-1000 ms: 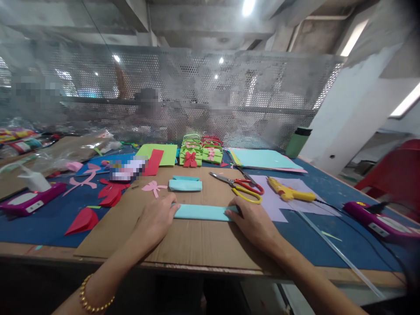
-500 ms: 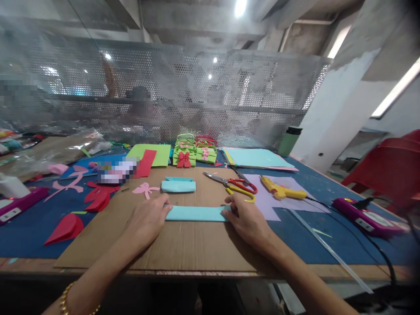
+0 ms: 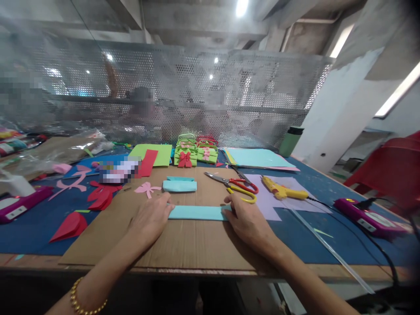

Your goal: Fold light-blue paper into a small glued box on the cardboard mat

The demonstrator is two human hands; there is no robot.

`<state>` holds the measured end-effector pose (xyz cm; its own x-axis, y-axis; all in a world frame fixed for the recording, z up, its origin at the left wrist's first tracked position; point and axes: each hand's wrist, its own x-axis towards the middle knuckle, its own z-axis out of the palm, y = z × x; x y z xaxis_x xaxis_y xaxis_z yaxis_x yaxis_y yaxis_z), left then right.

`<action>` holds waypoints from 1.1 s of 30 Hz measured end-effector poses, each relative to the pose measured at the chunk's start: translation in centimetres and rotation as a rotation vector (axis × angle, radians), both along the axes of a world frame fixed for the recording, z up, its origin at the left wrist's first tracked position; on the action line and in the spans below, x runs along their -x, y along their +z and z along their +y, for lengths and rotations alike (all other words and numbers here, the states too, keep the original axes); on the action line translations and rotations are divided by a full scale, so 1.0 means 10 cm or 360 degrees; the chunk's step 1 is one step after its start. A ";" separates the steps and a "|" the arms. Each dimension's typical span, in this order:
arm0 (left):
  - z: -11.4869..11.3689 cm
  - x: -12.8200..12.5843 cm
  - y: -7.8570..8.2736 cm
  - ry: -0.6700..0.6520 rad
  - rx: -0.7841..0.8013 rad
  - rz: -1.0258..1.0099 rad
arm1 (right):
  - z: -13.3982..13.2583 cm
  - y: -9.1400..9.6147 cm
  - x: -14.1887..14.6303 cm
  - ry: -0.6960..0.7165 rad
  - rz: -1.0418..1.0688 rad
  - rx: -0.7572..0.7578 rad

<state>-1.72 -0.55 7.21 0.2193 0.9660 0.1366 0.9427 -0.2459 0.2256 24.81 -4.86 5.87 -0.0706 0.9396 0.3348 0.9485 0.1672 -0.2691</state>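
A folded light-blue paper strip lies lengthwise on a brown cardboard sheet. My left hand grips its left end, and my right hand pinches the right end with thumb and fingers. Just beyond the strip sits a small folded light-blue paper piece. Pink paper cut-outs rest near the left hand's fingertips. Scissors with red handles and yellow-handled scissors lie just past the right hand.
At right, a yellow glue gun lies on lilac paper, wired near a purple power strip. Green paper bags stand behind, beside stacked coloured sheets. Red paper pieces and another purple power strip occupy the left.
Both hands keep their places at the strip's ends. The whole view has shifted very slightly; nothing else visibly differs.
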 end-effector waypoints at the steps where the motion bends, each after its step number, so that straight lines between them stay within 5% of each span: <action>1: 0.00 0.01 -0.01 0.0008 -0.0022 -0.0025 | 0.00 0.00 0.00 0.0004 -0.0010 -0.0005; 10: 0.03 0.18 -0.16 0.0071 -0.0004 -0.0439 | 0.12 -0.08 -0.09 -0.0009 -0.0126 -0.0005; 20: -0.03 0.17 -0.15 0.0071 -0.0024 -0.0513 | 0.12 -0.06 -0.09 0.0017 -0.0163 -0.0054; 28: -0.07 0.18 -0.15 -0.0125 -0.0181 -0.0343 | 0.13 -0.08 -0.11 0.0036 -0.0119 -0.0073; 33: -0.27 0.14 -0.12 -0.0219 -0.0458 0.0125 | 0.12 -0.08 -0.10 0.0039 -0.0101 -0.0062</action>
<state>-3.12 -3.27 5.99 0.3658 0.8509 0.3770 0.9079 -0.4154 0.0566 25.80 -3.68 5.12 -0.1156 0.9238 0.3649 0.9590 0.1995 -0.2012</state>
